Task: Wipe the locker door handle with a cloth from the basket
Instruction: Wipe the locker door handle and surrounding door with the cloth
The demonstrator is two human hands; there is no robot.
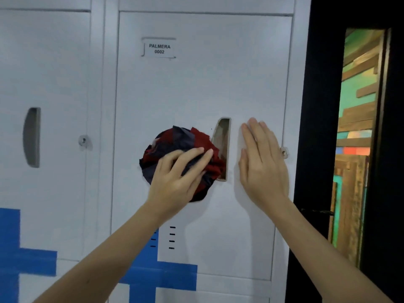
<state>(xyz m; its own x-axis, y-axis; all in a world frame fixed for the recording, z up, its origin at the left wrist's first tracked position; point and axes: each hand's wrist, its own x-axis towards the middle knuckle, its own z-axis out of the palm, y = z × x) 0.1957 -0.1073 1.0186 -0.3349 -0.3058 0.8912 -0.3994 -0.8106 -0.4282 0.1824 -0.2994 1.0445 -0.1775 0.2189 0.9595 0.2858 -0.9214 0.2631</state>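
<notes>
A bunched red and dark blue cloth (175, 143) is pressed against the white locker door (196, 88), just left of its recessed handle (223, 138). My left hand (177, 178) holds the cloth flat to the door, fingers spread over it. The cloth's right edge overlaps the handle's lower left rim. My right hand (262, 162) lies flat and open on the door right of the handle, fingers pointing up. The basket is out of view.
The door bears a label reading PALMERA 0002 (159, 49) and a lock tab (283, 152) at its right edge. A neighbouring locker (54, 84) with its own handle (32, 137) stands left. A dark frame and coloured wooden panels (354, 127) lie to the right.
</notes>
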